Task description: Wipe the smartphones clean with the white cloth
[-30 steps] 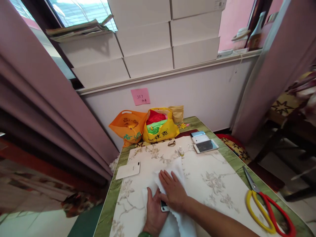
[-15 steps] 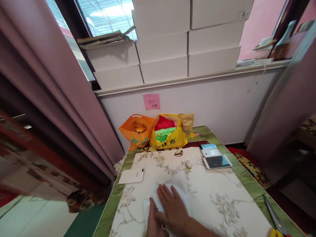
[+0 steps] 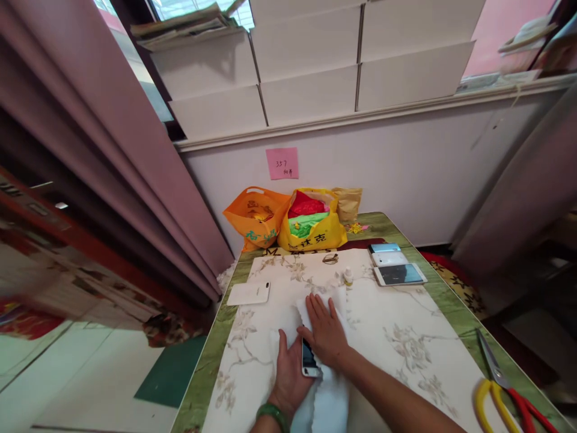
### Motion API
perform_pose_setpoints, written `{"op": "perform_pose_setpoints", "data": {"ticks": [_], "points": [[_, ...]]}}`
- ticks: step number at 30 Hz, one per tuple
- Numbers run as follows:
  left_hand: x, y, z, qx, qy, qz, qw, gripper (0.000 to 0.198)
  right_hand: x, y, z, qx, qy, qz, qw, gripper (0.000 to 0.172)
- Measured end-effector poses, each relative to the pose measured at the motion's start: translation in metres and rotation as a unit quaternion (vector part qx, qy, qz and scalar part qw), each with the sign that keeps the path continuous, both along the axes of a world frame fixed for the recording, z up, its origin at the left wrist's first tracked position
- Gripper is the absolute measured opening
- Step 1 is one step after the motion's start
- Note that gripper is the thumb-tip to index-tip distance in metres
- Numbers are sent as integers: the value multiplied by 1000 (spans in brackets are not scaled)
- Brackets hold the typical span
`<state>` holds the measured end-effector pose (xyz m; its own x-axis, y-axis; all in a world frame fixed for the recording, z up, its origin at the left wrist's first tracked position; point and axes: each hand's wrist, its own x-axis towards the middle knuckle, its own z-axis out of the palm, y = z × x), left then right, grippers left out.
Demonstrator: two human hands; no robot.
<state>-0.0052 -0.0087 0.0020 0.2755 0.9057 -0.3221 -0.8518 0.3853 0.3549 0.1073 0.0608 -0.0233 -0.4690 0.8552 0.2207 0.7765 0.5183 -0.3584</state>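
Note:
A smartphone [image 3: 309, 359] with a dark screen and white border lies between my hands, partly covered by a white cloth [image 3: 331, 397] with a wavy edge. My left hand [image 3: 288, 368], a green bangle on its wrist, holds the phone from the left side. Its thumb points up; its other fingers are hidden behind the phone and my right hand. Flat on the cloth over the phone's upper part rests my right hand [image 3: 325, 329], fingers stretched out. More of the cloth spreads under both hands on the flower-patterned tabletop cover [image 3: 383, 373].
White phone [image 3: 249, 293] at left; phones [image 3: 400, 275] at back right. Small bottle [image 3: 348, 276] and glasses [image 3: 330, 258] lie ahead. Orange bag [image 3: 256, 225] and yellow bag [image 3: 315, 231] stand at the far edge. Scissors [image 3: 498, 376] lie at the right edge.
My hands have moved apart slightly, and the smartphone's screen now shows between them. The view has tilted down, so the table sits higher and the scissors' handles show.

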Motion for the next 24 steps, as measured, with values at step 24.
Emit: {"op": "perform_pose_setpoints", "data": {"ticks": [24], "points": [[3, 1, 4, -33, -4, 22, 999, 69, -1, 16, 2, 11, -55, -24, 998, 69]]}}
